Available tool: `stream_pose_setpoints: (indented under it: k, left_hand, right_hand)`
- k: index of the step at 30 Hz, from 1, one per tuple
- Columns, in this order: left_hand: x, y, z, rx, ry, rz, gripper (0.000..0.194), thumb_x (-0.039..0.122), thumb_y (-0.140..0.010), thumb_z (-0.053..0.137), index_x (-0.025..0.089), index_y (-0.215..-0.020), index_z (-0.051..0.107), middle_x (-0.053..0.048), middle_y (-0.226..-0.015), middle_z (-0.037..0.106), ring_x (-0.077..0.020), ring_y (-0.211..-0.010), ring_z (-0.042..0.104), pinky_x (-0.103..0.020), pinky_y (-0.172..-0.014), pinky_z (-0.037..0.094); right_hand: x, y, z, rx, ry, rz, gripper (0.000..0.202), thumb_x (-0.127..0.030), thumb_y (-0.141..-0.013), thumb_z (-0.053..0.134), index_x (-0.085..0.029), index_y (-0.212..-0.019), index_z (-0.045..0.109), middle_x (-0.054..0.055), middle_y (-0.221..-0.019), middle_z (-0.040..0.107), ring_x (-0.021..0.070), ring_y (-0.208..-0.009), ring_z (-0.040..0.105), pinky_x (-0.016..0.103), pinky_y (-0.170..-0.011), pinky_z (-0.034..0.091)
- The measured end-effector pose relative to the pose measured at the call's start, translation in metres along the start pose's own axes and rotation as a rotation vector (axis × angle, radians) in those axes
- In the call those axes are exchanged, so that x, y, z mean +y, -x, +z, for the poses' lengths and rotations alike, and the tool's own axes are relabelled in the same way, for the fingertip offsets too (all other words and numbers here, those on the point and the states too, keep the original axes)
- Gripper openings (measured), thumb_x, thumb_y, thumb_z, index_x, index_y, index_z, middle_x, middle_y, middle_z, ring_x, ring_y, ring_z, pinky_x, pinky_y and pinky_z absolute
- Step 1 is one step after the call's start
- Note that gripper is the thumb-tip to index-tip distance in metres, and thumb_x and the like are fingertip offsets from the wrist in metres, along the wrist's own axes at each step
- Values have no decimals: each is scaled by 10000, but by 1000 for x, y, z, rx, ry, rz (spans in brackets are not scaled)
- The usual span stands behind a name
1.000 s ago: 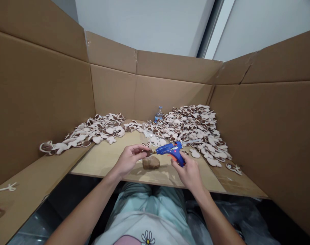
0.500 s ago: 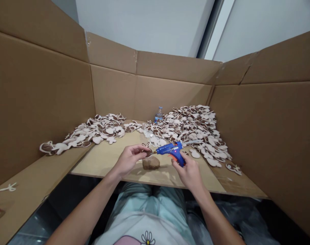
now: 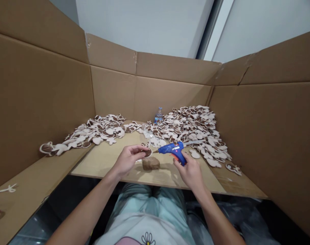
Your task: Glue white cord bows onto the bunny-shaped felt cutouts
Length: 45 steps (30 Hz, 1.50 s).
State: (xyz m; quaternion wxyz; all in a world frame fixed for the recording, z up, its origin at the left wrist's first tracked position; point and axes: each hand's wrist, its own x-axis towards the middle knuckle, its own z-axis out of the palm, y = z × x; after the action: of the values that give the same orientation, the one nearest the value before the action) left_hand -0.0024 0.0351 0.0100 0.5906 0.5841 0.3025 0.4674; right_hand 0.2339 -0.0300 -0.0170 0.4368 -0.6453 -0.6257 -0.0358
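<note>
My left hand (image 3: 130, 159) pinches a small brown-and-white felt piece (image 3: 148, 153) between thumb and fingers, above the board. My right hand (image 3: 189, 167) is wrapped around the handle of a blue glue gun (image 3: 171, 148) with an orange trigger. The gun's nozzle points left and sits just off the felt piece's right edge. A clear glue stick (image 3: 194, 142) juts from the back of the gun. Below the nozzle, a brown lump (image 3: 151, 163) rests on the pale board (image 3: 106, 160); its kind I cannot make out.
Piles of similar felt pieces lie at the left (image 3: 93, 131) and right (image 3: 190, 122). A water bottle (image 3: 158, 115) stands at the back beside crumpled clear plastic (image 3: 148, 131). Tall cardboard walls (image 3: 170, 92) enclose three sides. A cream bow (image 3: 9, 188) lies far left.
The glue gun has shifted slightly right, so its nozzle has come away from the felt piece. More of the piece's brown face shows. My left hand has barely moved.
</note>
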Motion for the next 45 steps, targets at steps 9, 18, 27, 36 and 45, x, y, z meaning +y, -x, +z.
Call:
stream_pose_setpoints:
  k: [9,18,27,36,45]
  left_hand:
    - [5,-2,-7,7,-68,16,142,154,-713,722,164,-853,746,-71,-933,781,-214,-918,716,-400,-953,502]
    - [11,-6,-21,86,-63,-2,154,116,-698,717,156,-845,739,-71,-904,782,-218,-915,719,-376,-896,520]
    - [10,-5,-28,118,-33,56,169,109,-693,713,160,-852,738,-75,-918,777,-224,-915,712,-389,-869,529]
    - [8,-7,-32,128,-37,108,173,107,-696,706,163,-856,743,-74,-923,775,-226,-932,707,-403,-916,509]
    - [8,-7,-34,121,-26,120,170,134,-693,704,166,-856,742,-78,-916,770,-232,-923,702,-419,-899,510]
  right_hand:
    - [30,-5,28,-257,153,211,130,-286,-736,617,-164,-730,661,38,-606,659,189,-569,602,235,-511,356]
    - [31,0,24,-228,294,204,366,-433,-734,713,-103,-888,671,165,-843,702,293,-794,644,334,-673,445]
    - [-57,0,77,-520,209,-275,171,-147,-854,561,-178,-957,695,88,-889,707,199,-851,627,252,-757,440]
    - [-80,-25,119,-594,281,-286,249,-88,-858,460,-126,-858,707,156,-866,707,217,-769,634,282,-681,403]
    - [-78,-36,129,-574,70,-219,214,-28,-731,495,-139,-717,678,104,-778,719,164,-642,556,253,-618,368]
